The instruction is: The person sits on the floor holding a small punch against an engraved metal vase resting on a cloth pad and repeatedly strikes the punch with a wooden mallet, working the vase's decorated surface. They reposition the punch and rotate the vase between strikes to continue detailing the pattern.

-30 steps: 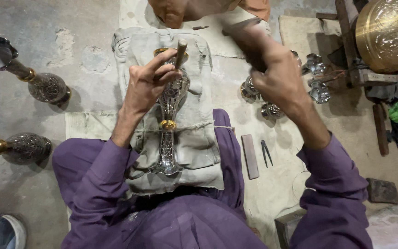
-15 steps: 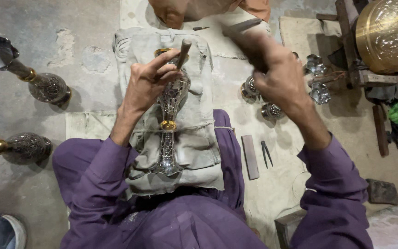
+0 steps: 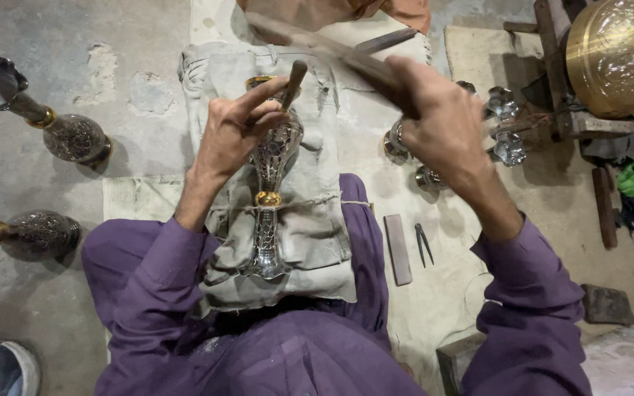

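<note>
Engraved metal vase [image 3: 271, 183], centre frame, lies on grey cloth [image 3: 310, 235] across your lap. Your left hand [image 3: 236, 132] pinches a chisel [image 3: 293, 77] against it; your right hand [image 3: 434, 121] grips a blurred hammer [image 3: 324, 45].

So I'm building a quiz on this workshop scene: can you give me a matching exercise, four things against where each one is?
Things:
1. metal vase
2. chisel
3. flat grey bar
4. large brass dish

Places:
A. top right corner, on a wooden stand
B. lying along the grey cloth pad on the person's lap
C. on the floor mat, beside small dividers
D. pinched in the left hand, tip on the vase

Pairs: 1-B, 2-D, 3-C, 4-A
</note>
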Available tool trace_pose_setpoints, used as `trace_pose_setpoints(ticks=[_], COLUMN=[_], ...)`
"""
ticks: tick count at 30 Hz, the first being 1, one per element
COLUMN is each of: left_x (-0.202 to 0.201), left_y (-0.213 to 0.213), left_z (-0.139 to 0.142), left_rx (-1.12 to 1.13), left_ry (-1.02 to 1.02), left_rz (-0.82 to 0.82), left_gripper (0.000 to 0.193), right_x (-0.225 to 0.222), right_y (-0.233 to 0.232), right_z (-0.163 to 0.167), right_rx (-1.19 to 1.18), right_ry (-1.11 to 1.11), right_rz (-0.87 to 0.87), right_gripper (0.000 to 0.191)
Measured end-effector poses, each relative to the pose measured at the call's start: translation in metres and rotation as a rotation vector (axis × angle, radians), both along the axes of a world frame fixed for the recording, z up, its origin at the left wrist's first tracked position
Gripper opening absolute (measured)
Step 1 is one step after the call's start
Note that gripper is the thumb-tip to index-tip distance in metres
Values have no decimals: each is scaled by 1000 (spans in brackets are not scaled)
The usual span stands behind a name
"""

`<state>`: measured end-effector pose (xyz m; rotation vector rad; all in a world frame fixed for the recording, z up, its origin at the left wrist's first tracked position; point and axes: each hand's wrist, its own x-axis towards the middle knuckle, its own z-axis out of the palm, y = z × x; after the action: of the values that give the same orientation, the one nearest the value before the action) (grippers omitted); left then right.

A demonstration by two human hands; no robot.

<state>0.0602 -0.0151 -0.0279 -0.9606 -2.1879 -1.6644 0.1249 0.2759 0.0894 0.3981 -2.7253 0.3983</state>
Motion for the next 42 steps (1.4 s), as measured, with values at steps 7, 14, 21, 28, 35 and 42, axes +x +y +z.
trace_pose_setpoints(ticks=[7, 14, 21, 28, 35, 42], left_x=[-1, -2, 74, 199, 174, 72], left_y=[4, -28, -118, -166, -174, -113], left_z=[-9, -32, -88, -151, -121, -36], left_rx=[38, 279, 383, 110, -49, 286], left_ry=[70, 46, -307, -707, -377, -455], left_rz=[65, 265, 505, 706, 836, 230], left_gripper=[49, 31, 49, 56, 45, 59], right_x=[3, 20, 105, 126, 120, 130], right_y=[-15, -14, -40, -60, -26, -14], right_z=[25, 14, -104, -186, -152, -115], right_rx=[9, -215, -1305, -1371, -1248, -878], right_ry=[110, 6, -278, -404, -472, -178], right_rz=[159, 43, 334, 207, -195, 2], right_gripper=[61, 53, 39, 26, 24, 45])
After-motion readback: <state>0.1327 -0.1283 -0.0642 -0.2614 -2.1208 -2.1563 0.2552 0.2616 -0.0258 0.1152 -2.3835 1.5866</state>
